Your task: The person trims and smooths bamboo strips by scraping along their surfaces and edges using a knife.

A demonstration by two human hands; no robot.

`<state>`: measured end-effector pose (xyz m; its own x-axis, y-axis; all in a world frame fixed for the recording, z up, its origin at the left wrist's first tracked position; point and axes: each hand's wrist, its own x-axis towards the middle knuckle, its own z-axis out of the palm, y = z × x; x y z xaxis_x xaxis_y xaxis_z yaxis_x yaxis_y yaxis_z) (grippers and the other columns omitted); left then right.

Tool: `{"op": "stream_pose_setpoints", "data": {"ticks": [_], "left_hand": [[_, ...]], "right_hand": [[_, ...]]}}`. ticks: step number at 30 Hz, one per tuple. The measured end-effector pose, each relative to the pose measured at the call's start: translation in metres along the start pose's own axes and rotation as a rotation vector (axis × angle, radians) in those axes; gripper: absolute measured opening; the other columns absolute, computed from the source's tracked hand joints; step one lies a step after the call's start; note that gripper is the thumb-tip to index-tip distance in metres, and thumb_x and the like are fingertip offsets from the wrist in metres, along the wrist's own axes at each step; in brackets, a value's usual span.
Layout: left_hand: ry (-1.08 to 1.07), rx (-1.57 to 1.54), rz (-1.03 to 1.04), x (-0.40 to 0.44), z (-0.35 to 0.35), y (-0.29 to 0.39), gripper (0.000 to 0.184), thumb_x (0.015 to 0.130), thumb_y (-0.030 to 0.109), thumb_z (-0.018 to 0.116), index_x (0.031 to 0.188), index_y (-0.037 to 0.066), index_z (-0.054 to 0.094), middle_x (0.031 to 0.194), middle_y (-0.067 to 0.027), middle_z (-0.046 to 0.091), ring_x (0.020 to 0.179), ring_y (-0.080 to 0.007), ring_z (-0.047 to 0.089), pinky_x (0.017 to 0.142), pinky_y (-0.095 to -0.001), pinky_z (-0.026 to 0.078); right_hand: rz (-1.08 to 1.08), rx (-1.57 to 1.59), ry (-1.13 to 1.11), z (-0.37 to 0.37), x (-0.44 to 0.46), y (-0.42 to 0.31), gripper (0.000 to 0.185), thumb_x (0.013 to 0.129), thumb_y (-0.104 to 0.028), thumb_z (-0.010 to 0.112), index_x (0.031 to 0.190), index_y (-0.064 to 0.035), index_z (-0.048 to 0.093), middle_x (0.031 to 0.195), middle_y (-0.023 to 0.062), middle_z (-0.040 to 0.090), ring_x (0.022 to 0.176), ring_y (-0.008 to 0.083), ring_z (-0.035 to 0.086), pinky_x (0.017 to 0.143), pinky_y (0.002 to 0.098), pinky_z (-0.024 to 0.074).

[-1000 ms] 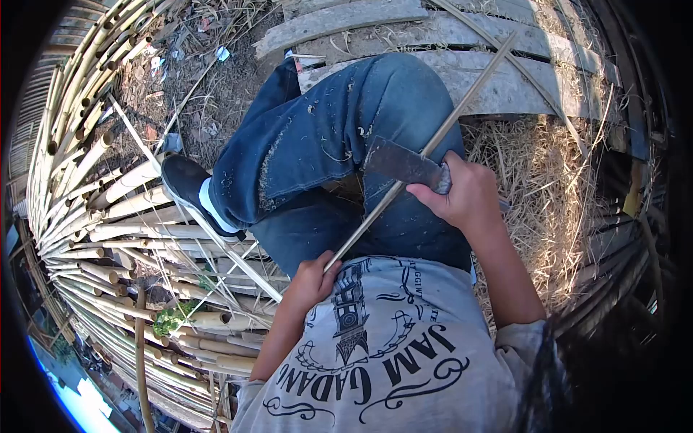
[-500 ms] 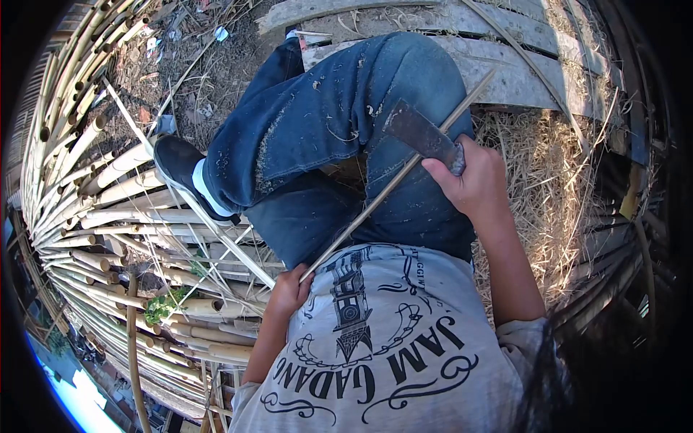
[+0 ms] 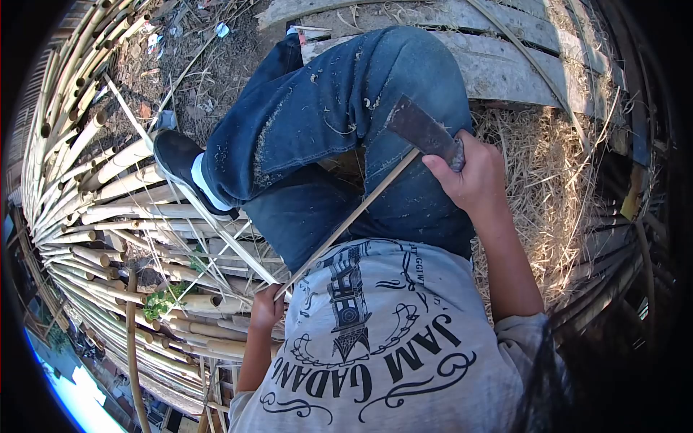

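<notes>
My left hand [image 3: 267,307] is closed on the near end of a thin bamboo strip [image 3: 361,209], beside the left edge of my shirt. From there the strip slants up across my lap to a short, broad, dark knife blade [image 3: 424,131]. Its far end disappears under the blade, over my right thigh. My right hand [image 3: 473,173] is closed round the near end of this knife, thumb pressed along its edge; the handle is hidden in my grip. Pale shavings cling to the jeans [image 3: 310,123] under the blade.
Piled bamboo poles [image 3: 108,216] fill the left side, with loose long pale strips [image 3: 224,234] lying over them near my shoe [image 3: 177,159]. Weathered planks [image 3: 505,72] lie ahead. Heaped shavings [image 3: 538,202] cover the ground at right.
My left hand has drawn the bamboo strip down and left, so its far end no longer sticks out beyond the blade. My right hand and the knife have stayed nearly in place.
</notes>
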<state>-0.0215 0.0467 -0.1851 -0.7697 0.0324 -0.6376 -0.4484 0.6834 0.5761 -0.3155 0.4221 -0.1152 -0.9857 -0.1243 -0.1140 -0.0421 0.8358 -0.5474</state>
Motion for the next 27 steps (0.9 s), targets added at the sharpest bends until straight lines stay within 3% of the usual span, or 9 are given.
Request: {"op": "stream_pose_setpoints", "data": {"ticks": [2, 5, 7, 8, 13, 16, 17, 22, 27], "left_hand": [[0.060, 0.060, 0.055, -0.022, -0.003, -0.041, 0.007, 0.080, 0.003, 0.055, 0.086, 0.000, 0.058, 0.065, -0.0188, 0.059, 0.060, -0.0389, 0.060, 0.054, -0.0432, 0.047], [0.140, 0.092, 0.091, -0.045, -0.017, -0.043, 0.007, 0.078, 0.003, 0.054, 0.084, 0.000, 0.057, 0.060, -0.0176, 0.056, 0.057, -0.0399, 0.059, 0.052, -0.0431, 0.046], [0.077, -0.010, 0.005, -0.049, -0.028, -0.018, 0.008, 0.079, 0.004, 0.053, 0.085, 0.000, 0.056, 0.060, -0.0185, 0.056, 0.058, -0.0409, 0.058, 0.053, -0.0425, 0.046], [0.080, -0.045, -0.033, -0.049, -0.025, -0.019, 0.011, 0.086, 0.010, 0.053, 0.085, -0.001, 0.057, 0.058, -0.0162, 0.054, 0.053, -0.0346, 0.058, 0.052, -0.0388, 0.045], [-0.001, -0.268, -0.061, 0.007, -0.024, 0.045, 0.025, 0.094, 0.020, 0.051, 0.084, -0.001, 0.057, 0.056, -0.0099, 0.051, 0.050, -0.0215, 0.050, 0.052, -0.0336, 0.043], [-0.084, -0.381, 0.055, 0.042, -0.022, 0.083, 0.028, 0.096, 0.022, 0.049, 0.083, -0.001, 0.056, 0.056, -0.0073, 0.050, 0.051, -0.0180, 0.048, 0.053, -0.0326, 0.043], [-0.141, -0.406, 0.107, 0.054, -0.024, 0.093, 0.028, 0.097, 0.022, 0.047, 0.083, -0.001, 0.056, 0.057, -0.0067, 0.051, 0.051, -0.0176, 0.048, 0.054, -0.0327, 0.043], [-0.331, -0.192, 0.256, 0.097, -0.029, 0.141, 0.027, 0.096, 0.025, 0.049, 0.089, 0.000, 0.058, 0.065, -0.0225, 0.056, 0.060, -0.0396, 0.057, 0.058, -0.0403, 0.044], [-0.381, -0.205, 0.270, 0.115, -0.025, 0.152, 0.027, 0.096, 0.024, 0.050, 0.094, -0.001, 0.059, 0.066, -0.0232, 0.056, 0.061, -0.0391, 0.058, 0.060, -0.0405, 0.044]], "right_hand": [[0.026, 0.040, 0.028, 0.002, 0.005, 0.006, 0.056, 0.077, -0.055, 0.067, 0.074, 0.0009, 0.062, 0.058, 0.0196, 0.059, 0.057, 0.0372, 0.062, 0.053, 0.0410, 0.0478], [0.008, 0.108, 0.023, 0.005, 0.002, 0.027, 0.059, 0.079, -0.058, 0.065, 0.074, 0.0011, 0.060, 0.054, 0.0134, 0.055, 0.050, 0.0282, 0.058, 0.050, 0.0364, 0.0436], [0.035, 0.431, 0.017, 0.011, -0.002, 0.039, 0.065, 0.078, -0.064, 0.063, 0.071, 0.0006, 0.056, 0.052, 0.0037, 0.046, 0.048, 0.0150, 0.047, 0.047, 0.0311, 0.0363], [-0.015, 0.482, 0.035, 0.013, -0.002, 0.036, 0.068, 0.076, -0.068, 0.062, 0.067, -0.0015, 0.051, 0.054, -0.0018, 0.039, 0.052, 0.0087, 0.037, 0.046, 0.0276, 0.0306], [-0.087, 0.355, 0.016, 0.006, 0.000, 0.035, 0.065, 0.071, -0.065, 0.070, 0.065, -0.0033, 0.050, 0.051, 0.0018, 0.042, 0.046, 0.0135, 0.042, 0.045, 0.0295, 0.0339], [-0.203, 0.241, -0.070, -0.003, 0.002, 0.030, 0.058, 0.062, -0.055, 0.079, 0.064, -0.0043, 0.050, 0.050, 0.0112, 0.046, 0.046, 0.0307, 0.054, 0.047, 0.0352, 0.0422], [-0.200, 0.234, -0.052, -0.005, 0.003, 0.031, 0.058, 0.062, -0.055, 0.079, 0.064, -0.0043, 0.050, 0.050, 0.0112, 0.046, 0.046, 0.0307, 0.054, 0.047, 0.0352, 0.0422], [-0.265, 0.146, -0.083, -0.011, 0.004, 0.028, 0.056, 0.061, -0.055, 0.078, 0.075, -0.0037, 0.061, 0.057, 0.0146, 0.057, 0.056, 0.0330, 0.063, 0.052, 0.0392, 0.0488], [-0.218, 0.060, -0.090, -0.015, 0.006, 0.015, 0.058, 0.063, -0.057, 0.076, 0.086, -0.0035, 0.068, 0.063, 0.0158, 0.063, 0.061, 0.0337, 0.066, 0.055, 0.0400, 0.0524]]}}
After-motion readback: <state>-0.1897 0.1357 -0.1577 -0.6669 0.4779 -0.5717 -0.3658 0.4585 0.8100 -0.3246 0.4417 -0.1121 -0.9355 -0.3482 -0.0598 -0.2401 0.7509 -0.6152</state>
